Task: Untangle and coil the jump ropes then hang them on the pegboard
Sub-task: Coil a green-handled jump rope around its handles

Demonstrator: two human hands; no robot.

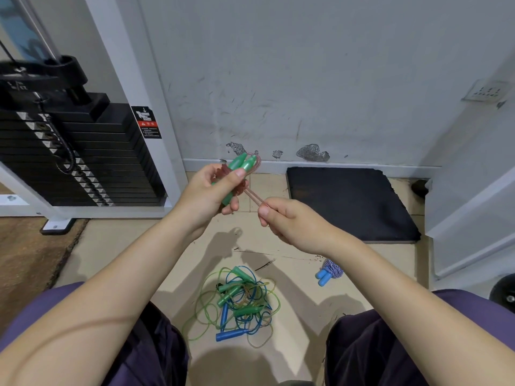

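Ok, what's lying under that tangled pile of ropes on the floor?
Beige floor tiles show through the loops of the tangled pile, which holds green and blue handles and green, blue and clear cords. Whatever lies beneath the dense middle of the knot is covered.

Black weight stack [69, 151] at left, dark floor mat [351, 201] by the scuffed wall [306, 79].

Two green handles [242, 166] with a reddish translucent cord [252, 194], tangled green, blue and yellowish ropes [239, 299] on beige floor tiles [295, 277], blue-handled rope with blue-and-white striped cord [328, 270], black mat [348, 201], black weight stack [83, 151], scuffed white wall [306, 79], purple trousers [390, 344]
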